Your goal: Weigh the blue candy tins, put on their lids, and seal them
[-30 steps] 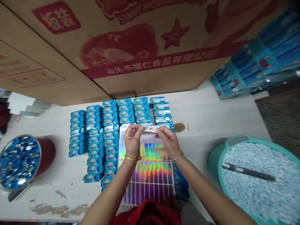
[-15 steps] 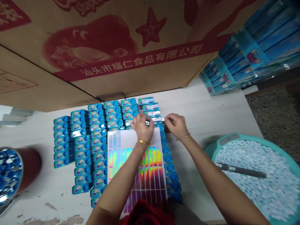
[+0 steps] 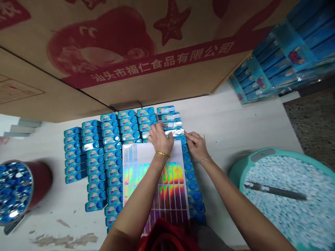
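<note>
The strip (image 3: 176,132) lies across the top of a blue tin in the rightmost column, near the far end of the sticker sheet (image 3: 173,195). The left hand (image 3: 160,140) is at its left end, grip partly open, the thumb apart from the fingers, which reach over neighboring tins. The right hand (image 3: 198,146) is at its right end, thumb and forefinger drawn close together; whether that grip has hold of anything, I cannot tell.

The sheet, with shiny rainbow labels and a bare white patch, lies over part of the tins (image 3: 95,160), which stand in columns on the desk (image 3: 217,122). Large cartons (image 3: 157,83) stand behind them. A pot (image 3: 42,181) of shiny blue pieces is at left; a teal tub (image 3: 237,174) of small pale pieces, a dark bar (image 3: 277,191) on top, is at right. Wrapped blue packs (image 3: 277,64) are beyond the tub.
</note>
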Motion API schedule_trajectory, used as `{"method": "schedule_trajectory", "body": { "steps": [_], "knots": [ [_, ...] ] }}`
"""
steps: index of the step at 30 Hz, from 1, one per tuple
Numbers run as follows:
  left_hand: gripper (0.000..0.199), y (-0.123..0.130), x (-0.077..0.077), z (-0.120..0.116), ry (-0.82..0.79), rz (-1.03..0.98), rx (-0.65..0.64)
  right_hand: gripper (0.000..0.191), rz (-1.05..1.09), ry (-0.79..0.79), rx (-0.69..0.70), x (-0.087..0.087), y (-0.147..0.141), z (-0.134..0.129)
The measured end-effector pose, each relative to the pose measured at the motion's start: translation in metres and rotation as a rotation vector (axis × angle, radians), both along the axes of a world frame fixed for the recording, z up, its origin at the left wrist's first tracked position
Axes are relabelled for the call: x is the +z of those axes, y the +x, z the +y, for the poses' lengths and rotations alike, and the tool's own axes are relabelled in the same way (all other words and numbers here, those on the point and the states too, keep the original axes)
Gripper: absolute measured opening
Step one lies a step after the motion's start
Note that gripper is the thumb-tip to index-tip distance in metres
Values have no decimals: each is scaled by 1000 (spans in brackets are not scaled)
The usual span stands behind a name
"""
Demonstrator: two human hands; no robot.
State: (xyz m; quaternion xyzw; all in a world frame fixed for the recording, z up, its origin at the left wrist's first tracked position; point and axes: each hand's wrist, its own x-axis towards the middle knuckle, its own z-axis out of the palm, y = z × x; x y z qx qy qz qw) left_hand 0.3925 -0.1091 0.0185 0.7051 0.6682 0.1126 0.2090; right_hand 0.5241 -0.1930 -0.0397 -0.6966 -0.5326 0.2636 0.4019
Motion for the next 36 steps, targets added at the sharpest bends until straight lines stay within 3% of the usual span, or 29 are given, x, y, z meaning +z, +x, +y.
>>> {"method": "schedule_trajectory", "body": {
  "steps": [3,5,7,10,12,14,17,24,32,36],
  "knots": [
    [20,-25,5,7,14,-46,-118,35,-299,-65,3,9,0,-7],
    [9,-61,12,13,52,-104,-276,35,-413,-57,-72,24,-8,-6],
    [15,-106,20,18,107,-100,-425,33,-422,-1,-78,43,-26,0],
    [20,-166,24,23,165,40,-548,30,-348,63,117,64,-73,16],
    [23,-188,20,24,186,123,-611,29,-318,51,243,66,-106,26],
    [26,-196,13,24,209,170,-668,28,-322,17,317,62,-131,34],
    [27,-193,5,25,252,200,-723,26,-352,-25,357,50,-147,39],
    [30,-195,3,22,298,225,-804,25,-319,-21,340,39,-144,39],
    [35,-200,-2,3,231,252,-772,25,-361,-6,323,38,-147,38],
    [25,-200,2,-7,295,228,-739,23,-345,-39,329,39,-147,39]
  ]
}}
